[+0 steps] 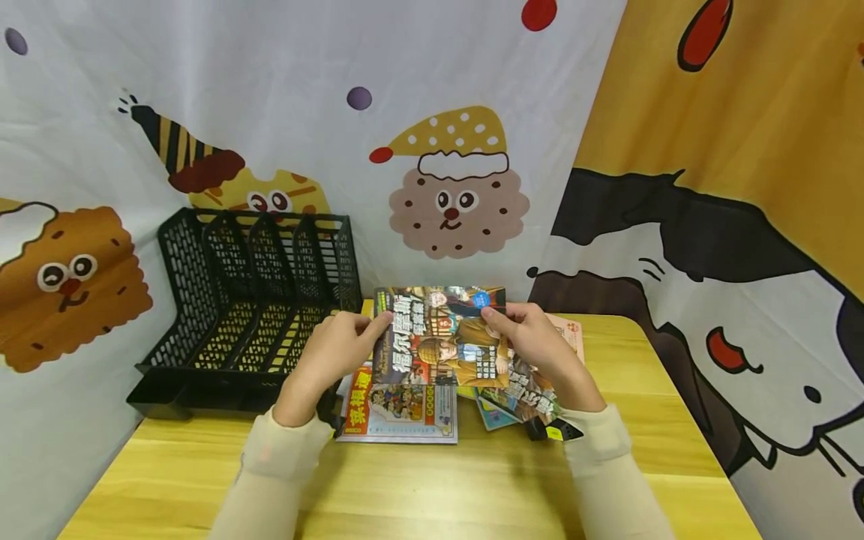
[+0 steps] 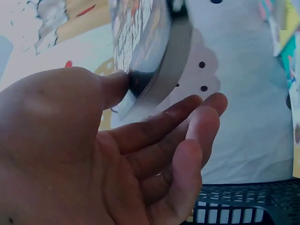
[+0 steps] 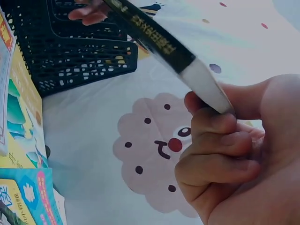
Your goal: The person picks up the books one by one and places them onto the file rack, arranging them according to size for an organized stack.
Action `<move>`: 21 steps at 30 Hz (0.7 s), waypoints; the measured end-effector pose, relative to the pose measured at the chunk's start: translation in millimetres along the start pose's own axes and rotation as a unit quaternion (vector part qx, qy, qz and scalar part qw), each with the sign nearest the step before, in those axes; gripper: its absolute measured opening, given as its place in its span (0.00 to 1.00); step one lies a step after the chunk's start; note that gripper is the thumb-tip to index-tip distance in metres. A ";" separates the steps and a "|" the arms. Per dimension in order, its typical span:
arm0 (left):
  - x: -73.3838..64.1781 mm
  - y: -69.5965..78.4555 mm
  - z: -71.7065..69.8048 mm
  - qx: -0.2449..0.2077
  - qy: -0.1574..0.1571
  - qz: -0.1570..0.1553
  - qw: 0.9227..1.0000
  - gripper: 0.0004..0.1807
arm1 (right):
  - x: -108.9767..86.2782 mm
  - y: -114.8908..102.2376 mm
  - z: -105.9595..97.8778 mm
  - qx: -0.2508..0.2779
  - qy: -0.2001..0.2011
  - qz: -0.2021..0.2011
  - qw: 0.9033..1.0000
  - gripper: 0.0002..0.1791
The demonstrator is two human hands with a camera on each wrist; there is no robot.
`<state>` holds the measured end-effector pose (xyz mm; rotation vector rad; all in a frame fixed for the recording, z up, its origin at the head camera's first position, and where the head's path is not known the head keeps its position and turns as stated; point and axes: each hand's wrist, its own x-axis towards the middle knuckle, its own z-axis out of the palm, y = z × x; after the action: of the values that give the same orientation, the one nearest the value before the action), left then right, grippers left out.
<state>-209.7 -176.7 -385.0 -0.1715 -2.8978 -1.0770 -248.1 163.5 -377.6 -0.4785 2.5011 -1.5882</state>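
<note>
A thin paperback book point(image 1: 439, 337) with a colourful cartoon cover is held up above the table between both hands. My left hand point(image 1: 340, 349) has its thumb on the cover's left edge. In the left wrist view its fingers point(image 2: 159, 154) curve loosely behind the pages. On the other side my right hand point(image 1: 543, 341) pinches the right edge, thumb on the cover; in the right wrist view its fingers point(image 3: 215, 154) curl tightly under the book's corner. Gold lettering runs along the book's dark spine point(image 3: 154, 35).
A black mesh file rack point(image 1: 253, 315) with several dividers stands at the table's back left. Below the held book lie another book with a red and white cover point(image 1: 398, 420) and, to its right, a loose pile of books point(image 1: 526, 397). A cartoon-printed cloth point(image 1: 459, 67) hangs behind the table point(image 1: 432, 495).
</note>
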 end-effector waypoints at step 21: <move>22.2 -17.6 5.3 -0.099 0.007 0.076 0.992 0.11 | 23.1 52.5 -16.4 -0.116 -0.096 -0.025 0.988 0.19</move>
<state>-233.9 -184.5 -398.7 -0.3831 -2.7089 -1.3289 -284.5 190.3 -416.6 -0.6925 2.5527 -1.2047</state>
